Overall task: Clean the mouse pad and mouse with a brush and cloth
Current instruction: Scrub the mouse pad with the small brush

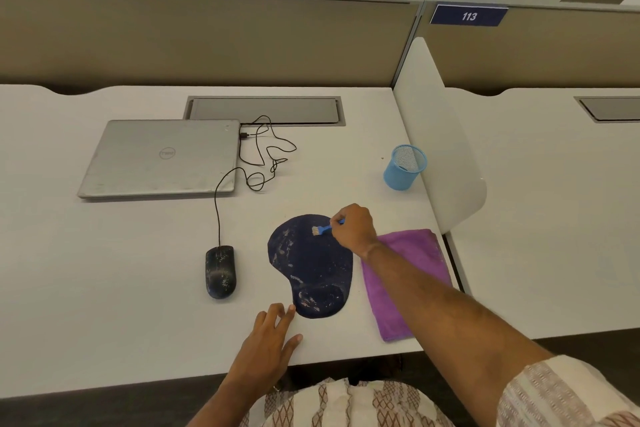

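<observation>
White tabletop (pixel 104 288) in a partitioned office bay, beige screen behind.

1. Mouse pad (pixel 311 267): dark blue, wrist-rest lobe toward us, flecked with pale dust. It lies flat between our two hands.
2. Brush (pixel 322 229): small, blue handle, pale bristles. Our right hand (pixel 353 227) pinches the handle, and the bristles rest on the pad's far part, just left of that hand.
3. Left hand (pixel 266 340): laid on the tabletop, fingers straight and slightly spread, holding nothing. The fingertips reach the pad's near-left edge; we cannot tell whether they touch it.
4. Cloth (pixel 408 274): purple, folded, lying flat beneath our right forearm, just right of the pad.
5. Mouse (pixel 220 272): black, dusty, beyond and left of our left hand, apart from the pad.
6. Cable (pixel 263 156): black, looping from the mouse to the laptop.
7. Laptop (pixel 162 158): silver, lid closed, well beyond our left hand.
8. Pen cup (pixel 404 167): blue mesh, upright, beyond our right hand.
</observation>
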Demonstrator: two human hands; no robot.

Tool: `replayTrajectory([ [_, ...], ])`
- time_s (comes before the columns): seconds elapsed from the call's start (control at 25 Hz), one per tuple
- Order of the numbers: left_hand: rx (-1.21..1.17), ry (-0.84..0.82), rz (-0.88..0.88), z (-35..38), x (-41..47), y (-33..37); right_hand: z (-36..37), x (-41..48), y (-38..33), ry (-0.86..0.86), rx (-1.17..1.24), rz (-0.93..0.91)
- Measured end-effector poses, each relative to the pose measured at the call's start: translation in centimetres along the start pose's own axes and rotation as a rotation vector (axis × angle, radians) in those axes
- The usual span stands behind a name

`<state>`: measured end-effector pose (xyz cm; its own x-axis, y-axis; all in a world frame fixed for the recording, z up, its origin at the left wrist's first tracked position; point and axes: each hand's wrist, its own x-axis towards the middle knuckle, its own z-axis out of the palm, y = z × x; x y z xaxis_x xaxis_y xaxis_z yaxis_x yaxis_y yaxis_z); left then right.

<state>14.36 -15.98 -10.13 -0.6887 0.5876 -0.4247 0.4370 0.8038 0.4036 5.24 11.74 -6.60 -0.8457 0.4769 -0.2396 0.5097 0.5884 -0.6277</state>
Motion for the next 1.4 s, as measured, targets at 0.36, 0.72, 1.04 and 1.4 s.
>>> replayTrajectory([
  [0.36, 0.000, -0.003, -0.001, -0.1, 0.1, 0.0, -4.1, 0.6, 1.8, 0.143, -0.092, 0.073],
  [0.72, 0.004, -0.028, -0.007, -0.2, 0.2, 0.1, -0.4, -2.6, 0.9, -0.015, -0.078, -0.039],
  [1.04, 0.007, -0.017, -0.011, 0.0, 0.2, 0.1, -4.6, -1.6, 3.3, 0.092, -0.162, 0.050],
  [1.4, 0.008, -0.010, 0.008, 0.1, 0.2, -0.1, -0.4, -6.6, 1.3, -0.113, -0.070, -0.106],
])
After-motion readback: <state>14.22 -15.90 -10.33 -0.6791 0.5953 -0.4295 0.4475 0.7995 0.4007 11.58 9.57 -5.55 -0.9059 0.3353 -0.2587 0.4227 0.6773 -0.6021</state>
